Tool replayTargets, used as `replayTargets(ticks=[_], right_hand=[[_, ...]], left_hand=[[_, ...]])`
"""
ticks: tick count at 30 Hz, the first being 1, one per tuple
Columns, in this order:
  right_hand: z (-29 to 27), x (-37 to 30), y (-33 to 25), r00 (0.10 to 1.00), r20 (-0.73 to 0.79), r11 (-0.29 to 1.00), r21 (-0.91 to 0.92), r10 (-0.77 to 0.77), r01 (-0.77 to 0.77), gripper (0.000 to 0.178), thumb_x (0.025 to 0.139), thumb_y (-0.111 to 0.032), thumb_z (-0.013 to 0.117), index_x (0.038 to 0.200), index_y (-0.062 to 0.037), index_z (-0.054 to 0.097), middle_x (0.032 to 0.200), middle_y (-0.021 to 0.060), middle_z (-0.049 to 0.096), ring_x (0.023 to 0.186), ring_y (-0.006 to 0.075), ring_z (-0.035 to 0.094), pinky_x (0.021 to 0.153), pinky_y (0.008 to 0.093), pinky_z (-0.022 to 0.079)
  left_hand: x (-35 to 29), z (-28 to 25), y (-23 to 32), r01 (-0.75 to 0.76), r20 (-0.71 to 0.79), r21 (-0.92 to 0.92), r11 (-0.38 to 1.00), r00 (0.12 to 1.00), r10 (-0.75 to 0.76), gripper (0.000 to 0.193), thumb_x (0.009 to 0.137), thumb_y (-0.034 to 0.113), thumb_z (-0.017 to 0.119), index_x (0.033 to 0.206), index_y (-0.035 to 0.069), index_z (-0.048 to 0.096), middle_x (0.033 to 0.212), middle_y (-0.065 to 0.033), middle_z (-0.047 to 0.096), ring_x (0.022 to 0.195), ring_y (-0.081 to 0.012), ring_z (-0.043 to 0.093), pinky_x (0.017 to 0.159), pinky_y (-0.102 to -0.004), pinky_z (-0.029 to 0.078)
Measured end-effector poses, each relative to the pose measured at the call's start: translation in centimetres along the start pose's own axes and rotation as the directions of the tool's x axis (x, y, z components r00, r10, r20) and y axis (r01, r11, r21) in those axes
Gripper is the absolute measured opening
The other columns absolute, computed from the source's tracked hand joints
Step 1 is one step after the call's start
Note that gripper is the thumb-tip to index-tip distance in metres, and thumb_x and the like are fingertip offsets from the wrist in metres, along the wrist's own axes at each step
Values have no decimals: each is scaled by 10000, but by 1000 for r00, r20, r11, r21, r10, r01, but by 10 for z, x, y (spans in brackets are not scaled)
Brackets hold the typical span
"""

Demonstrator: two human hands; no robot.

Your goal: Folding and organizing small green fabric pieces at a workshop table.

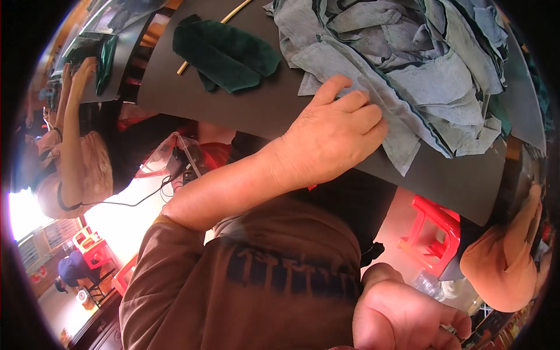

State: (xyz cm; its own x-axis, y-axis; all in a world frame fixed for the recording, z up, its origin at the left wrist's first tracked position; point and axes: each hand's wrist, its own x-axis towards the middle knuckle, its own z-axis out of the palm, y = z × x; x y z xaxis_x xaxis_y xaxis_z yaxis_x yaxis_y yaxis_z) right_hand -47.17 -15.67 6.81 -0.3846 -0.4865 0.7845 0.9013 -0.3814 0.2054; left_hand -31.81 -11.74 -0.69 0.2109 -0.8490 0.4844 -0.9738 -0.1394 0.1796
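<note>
My left hand [338, 131] reaches across the table's near edge, back of the hand up, over the near left side of a pile of pale grey-blue fabric pieces [431, 81] with dark green edges. Its fingers are curled and their tips are hidden, so whether they pinch any cloth does not show. A loose strip of the fabric [402, 153] hangs past the table edge beside it. My right hand [402, 309] is low at the right, close to my body, palm up. Its fingers bend loosely, partly cut off by the frame, and the visible palm is bare.
Dark green velvety cloth [227, 55] lies on the dark grey table [256, 111], over a thin yellow stick [184, 67]. A red plastic stool [434, 236] stands under the table at right. Other people sit at left [87, 169] and right [501, 268]; a black cable [137, 203] hangs at left.
</note>
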Motion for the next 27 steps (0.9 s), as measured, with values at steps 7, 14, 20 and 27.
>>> replayTargets(ticks=[7, 14, 20, 27], right_hand=[[-28, 0, -5, 992, 123, 951, -310, 39, 1, 678, 775, -552, 589, 1304, -165, 414, 1216, 127, 486, 1131, 343, 428, 971, 575, 227], [-79, -12, 17, 669, 304, 534, -829, 678, -166, 339, 839, -207, 542, 1068, 40, 503, 1043, 179, 537, 1006, 323, 480, 889, 391, 388], [-94, -29, 40, 382, 104, 169, -976, 918, -138, 417, 742, -50, 631, 1130, 40, 507, 1012, 147, 555, 932, 281, 503, 823, 342, 385], [-94, -10, 34, 490, -366, 250, -537, 791, -806, 238, 869, -91, 547, 1046, 67, 527, 943, 78, 551, 787, 128, 510, 714, 242, 425]], left_hand=[[5, -2, -5, 62, -138, -204, 977, 986, -91, 268, 618, 47, 625, 882, 87, 625, 830, -30, 571, 818, -208, 554, 847, -382, 393], [11, -14, -14, 193, -3, -571, 798, 971, -237, 218, 630, -21, 585, 834, 56, 581, 797, -58, 569, 749, -244, 538, 728, -346, 411], [6, -15, -19, 146, -35, -524, 839, 981, -193, 234, 630, -19, 602, 851, 53, 577, 816, -64, 575, 816, -246, 550, 767, -329, 419], [-3, -13, -19, 191, -115, -342, 920, 963, -242, 489, 639, 54, 701, 1100, 58, 536, 1061, -124, 533, 964, -303, 515, 848, -359, 409]])
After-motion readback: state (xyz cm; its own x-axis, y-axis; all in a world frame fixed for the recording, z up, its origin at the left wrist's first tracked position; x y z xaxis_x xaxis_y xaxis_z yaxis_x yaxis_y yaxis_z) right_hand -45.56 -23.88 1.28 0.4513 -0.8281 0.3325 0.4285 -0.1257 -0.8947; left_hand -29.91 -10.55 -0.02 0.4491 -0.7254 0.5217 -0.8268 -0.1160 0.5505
